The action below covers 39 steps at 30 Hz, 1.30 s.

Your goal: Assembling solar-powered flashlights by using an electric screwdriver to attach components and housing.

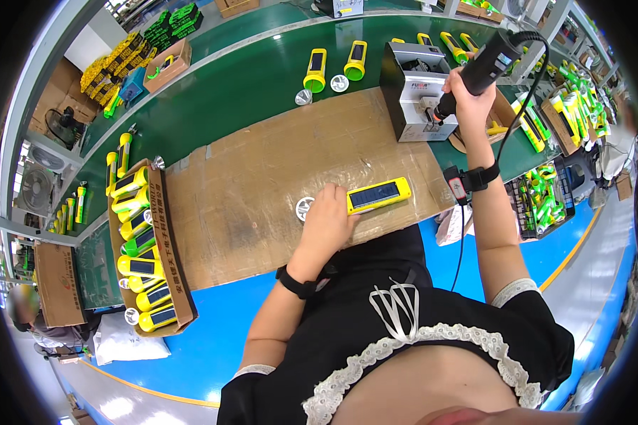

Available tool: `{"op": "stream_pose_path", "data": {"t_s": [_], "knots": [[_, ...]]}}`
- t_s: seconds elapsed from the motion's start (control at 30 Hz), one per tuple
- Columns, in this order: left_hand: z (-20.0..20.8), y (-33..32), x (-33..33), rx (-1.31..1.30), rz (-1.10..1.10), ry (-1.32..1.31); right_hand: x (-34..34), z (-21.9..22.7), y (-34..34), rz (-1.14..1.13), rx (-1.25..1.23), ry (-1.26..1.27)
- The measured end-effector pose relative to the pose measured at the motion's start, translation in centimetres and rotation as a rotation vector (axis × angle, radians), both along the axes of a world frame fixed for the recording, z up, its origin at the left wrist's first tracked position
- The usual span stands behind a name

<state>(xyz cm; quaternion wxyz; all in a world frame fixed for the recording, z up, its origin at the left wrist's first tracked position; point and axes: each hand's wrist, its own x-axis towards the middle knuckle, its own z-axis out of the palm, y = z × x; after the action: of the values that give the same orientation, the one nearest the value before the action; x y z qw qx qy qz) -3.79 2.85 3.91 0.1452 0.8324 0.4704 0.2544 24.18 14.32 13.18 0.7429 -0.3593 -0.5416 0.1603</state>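
My left hand [329, 218] is closed around the head end of a yellow flashlight [379, 195] with a dark solar panel on its side. The flashlight lies on the cardboard sheet, and a round reflector [305, 208] sits just left of my fingers. My right hand [470, 99] grips a black corded electric screwdriver [485, 64], raised on the right. Its tip points down at the front of a grey screw feeder [416, 95]; whether it touches a screw there is too small to tell.
A cardboard sheet [241, 184] covers the green bench. An open carton [174, 262] of yellow and green flashlights stands left. Two flashlights [316, 69] with loose reflectors [339, 83] stand farther back. A black crate [542, 202] of green parts is at right. The screwdriver's cord [521, 120] hangs by my right arm.
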Motion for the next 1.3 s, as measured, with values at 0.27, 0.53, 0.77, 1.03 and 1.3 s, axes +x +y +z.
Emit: {"op": "stream_pose_path", "data": {"t_s": [0.27, 0.53, 0.77, 1.03, 1.3], "knots": [[-0.3, -0.1, -1.2, 0.025, 0.073, -0.025, -2.1, 0.4, -2.9, 0.263, -0.144, 0.118], [-0.9, -0.3, 0.2, 0.064, 0.127, -0.064, -10.1, -1.0, -11.7, 0.567, -0.018, 0.179], [-0.9, -0.7, 0.6, 0.103, 0.187, -0.072, -12.9, -2.7, -12.6, 0.464, -0.039, 0.059], [-1.1, -0.7, 0.7, 0.125, 0.201, -0.085, -13.7, -2.9, -12.4, 0.494, -0.042, 0.15], [-1.2, -0.5, 0.7, 0.127, 0.19, -0.104, -14.4, -3.8, -12.2, 0.464, -0.074, 0.118]]}}
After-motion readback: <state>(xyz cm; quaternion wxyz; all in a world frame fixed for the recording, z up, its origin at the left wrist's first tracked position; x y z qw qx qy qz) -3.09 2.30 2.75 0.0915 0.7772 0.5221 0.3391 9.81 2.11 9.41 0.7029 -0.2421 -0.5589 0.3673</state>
